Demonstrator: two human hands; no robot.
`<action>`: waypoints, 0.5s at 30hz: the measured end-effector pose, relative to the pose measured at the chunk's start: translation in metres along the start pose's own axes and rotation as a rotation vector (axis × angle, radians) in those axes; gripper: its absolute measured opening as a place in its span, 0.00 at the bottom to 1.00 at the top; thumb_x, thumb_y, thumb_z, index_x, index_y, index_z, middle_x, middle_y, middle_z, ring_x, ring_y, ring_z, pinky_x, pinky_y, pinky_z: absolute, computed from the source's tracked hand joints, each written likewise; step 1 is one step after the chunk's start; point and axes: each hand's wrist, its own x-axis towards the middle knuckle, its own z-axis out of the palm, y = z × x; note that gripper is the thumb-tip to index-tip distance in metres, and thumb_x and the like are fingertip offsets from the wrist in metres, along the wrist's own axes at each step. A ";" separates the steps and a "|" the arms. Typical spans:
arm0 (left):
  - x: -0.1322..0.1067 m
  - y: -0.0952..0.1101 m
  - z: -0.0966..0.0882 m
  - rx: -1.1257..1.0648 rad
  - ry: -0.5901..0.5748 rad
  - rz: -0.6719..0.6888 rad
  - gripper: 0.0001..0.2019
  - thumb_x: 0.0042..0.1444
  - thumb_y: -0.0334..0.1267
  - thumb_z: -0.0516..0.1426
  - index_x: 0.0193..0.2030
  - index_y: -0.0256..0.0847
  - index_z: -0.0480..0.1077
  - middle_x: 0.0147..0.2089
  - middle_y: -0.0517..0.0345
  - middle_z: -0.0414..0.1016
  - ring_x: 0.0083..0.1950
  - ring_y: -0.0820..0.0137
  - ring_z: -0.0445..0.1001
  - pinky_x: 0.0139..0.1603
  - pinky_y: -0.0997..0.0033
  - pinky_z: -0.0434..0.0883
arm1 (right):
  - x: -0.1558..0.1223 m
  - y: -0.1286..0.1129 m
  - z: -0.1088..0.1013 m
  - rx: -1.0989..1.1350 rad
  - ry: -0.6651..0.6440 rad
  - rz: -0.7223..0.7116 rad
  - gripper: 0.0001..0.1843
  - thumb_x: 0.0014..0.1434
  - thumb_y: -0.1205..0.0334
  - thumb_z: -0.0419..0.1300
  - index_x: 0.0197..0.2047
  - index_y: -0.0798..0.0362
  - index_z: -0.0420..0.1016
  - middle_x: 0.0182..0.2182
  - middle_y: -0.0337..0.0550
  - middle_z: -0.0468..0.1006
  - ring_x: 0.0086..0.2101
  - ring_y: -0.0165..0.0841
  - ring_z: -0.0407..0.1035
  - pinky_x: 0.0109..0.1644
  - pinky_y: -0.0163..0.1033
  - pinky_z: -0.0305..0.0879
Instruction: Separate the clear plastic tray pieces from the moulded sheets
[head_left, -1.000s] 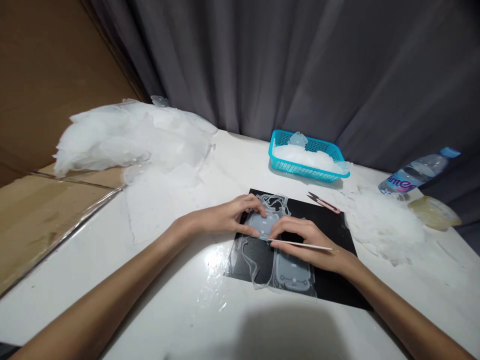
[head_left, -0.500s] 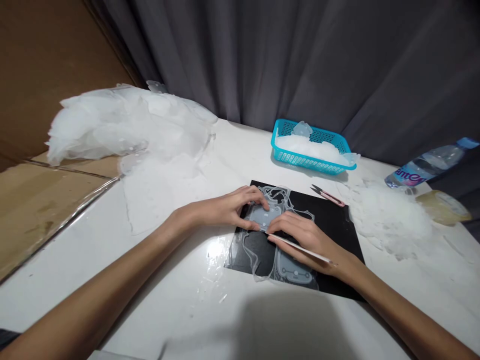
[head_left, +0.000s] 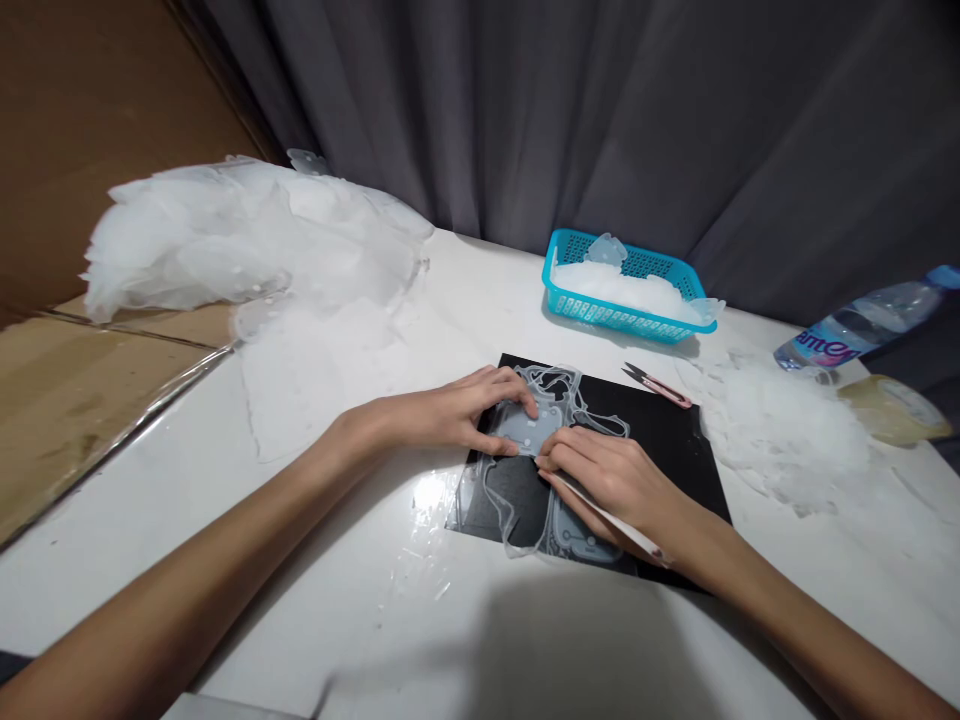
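Note:
A clear die-cut plastic sheet (head_left: 525,480) lies on a black mat (head_left: 675,440) in the middle of the white table. My left hand (head_left: 457,410) presses on the sheet's upper cut-out piece with thumb and fingers closed around it. Close beside it, my right hand (head_left: 607,480) is closed round a thin white stick (head_left: 622,530), whose tip meets the sheet near my left fingers. Loose offcut strips of the sheet curl at the mat's far edge.
A turquoise basket (head_left: 622,318) holds clear pieces behind the mat. Small pink snips (head_left: 660,387) lie at the mat's far corner. Heaps of clear plastic sit far left (head_left: 240,250) and right (head_left: 787,430). A water bottle (head_left: 862,335) and tape roll (head_left: 892,410) lie far right.
My right hand has turned so the white stick, pointing right before, now slants down towards my wrist. The hands stay on the same piece; the view shifted slightly.

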 end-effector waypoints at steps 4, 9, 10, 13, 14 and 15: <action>0.000 -0.002 0.000 -0.004 0.014 0.005 0.19 0.64 0.44 0.66 0.60 0.50 0.70 0.57 0.52 0.71 0.62 0.55 0.67 0.64 0.55 0.65 | 0.001 -0.002 0.007 -0.056 0.095 -0.011 0.07 0.74 0.68 0.54 0.43 0.51 0.71 0.38 0.46 0.82 0.37 0.35 0.78 0.42 0.40 0.71; 0.000 -0.003 0.000 -0.018 0.018 -0.002 0.21 0.64 0.45 0.66 0.61 0.48 0.70 0.57 0.51 0.72 0.61 0.56 0.67 0.62 0.58 0.66 | 0.003 -0.002 0.011 -0.138 0.135 -0.061 0.07 0.73 0.69 0.55 0.43 0.52 0.72 0.38 0.46 0.83 0.37 0.36 0.78 0.43 0.40 0.70; 0.000 -0.002 -0.001 -0.020 0.018 -0.003 0.21 0.64 0.46 0.66 0.61 0.48 0.70 0.57 0.51 0.72 0.60 0.56 0.67 0.61 0.59 0.66 | 0.003 -0.002 0.010 -0.134 0.126 -0.061 0.08 0.73 0.69 0.54 0.43 0.52 0.72 0.38 0.46 0.83 0.37 0.36 0.78 0.43 0.40 0.70; 0.001 -0.001 -0.001 -0.016 0.010 -0.012 0.20 0.64 0.46 0.66 0.61 0.48 0.70 0.57 0.51 0.71 0.58 0.57 0.68 0.60 0.59 0.67 | 0.001 0.000 0.004 -0.094 0.039 -0.029 0.08 0.73 0.69 0.53 0.42 0.51 0.71 0.37 0.46 0.81 0.37 0.37 0.76 0.41 0.40 0.70; 0.001 0.000 -0.001 -0.013 0.007 -0.015 0.20 0.64 0.45 0.66 0.60 0.48 0.70 0.57 0.51 0.71 0.58 0.57 0.68 0.60 0.59 0.67 | 0.000 0.001 0.001 -0.087 0.007 -0.020 0.08 0.73 0.69 0.53 0.42 0.51 0.71 0.36 0.46 0.80 0.36 0.37 0.76 0.40 0.40 0.70; 0.001 0.000 -0.001 -0.009 0.006 -0.018 0.20 0.64 0.45 0.66 0.60 0.48 0.70 0.56 0.51 0.71 0.58 0.57 0.68 0.60 0.59 0.67 | -0.001 0.001 -0.001 -0.088 -0.008 -0.019 0.08 0.73 0.69 0.53 0.42 0.51 0.71 0.36 0.45 0.79 0.35 0.37 0.75 0.39 0.40 0.69</action>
